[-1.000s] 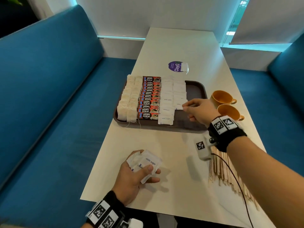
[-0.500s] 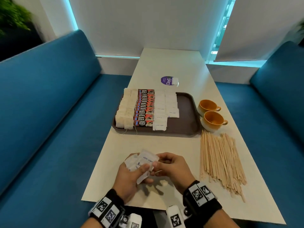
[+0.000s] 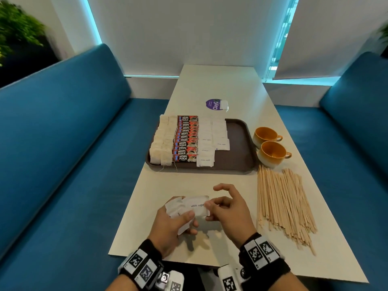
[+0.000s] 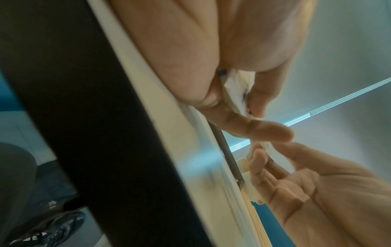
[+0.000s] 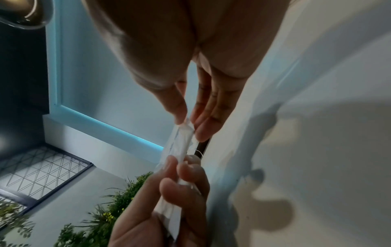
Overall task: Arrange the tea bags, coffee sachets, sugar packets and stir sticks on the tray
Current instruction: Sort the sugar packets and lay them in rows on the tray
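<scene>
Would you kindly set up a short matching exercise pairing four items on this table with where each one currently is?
Things:
1. stir sticks
2. coffee sachets
3. orange cups
4. top sugar packet

Places:
A. on the tray, between tea bags and sugar rows
B. pinched by the right hand, over the left hand
C. loose on the table, right of the hands
D. on the table beside the tray's right edge

Pairs: 1-C, 2-A, 3-D, 4-B

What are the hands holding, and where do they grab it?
The left hand holds a bunch of sugar packets by their near ends. The right hand pinches the right edge of the top packet.
</scene>
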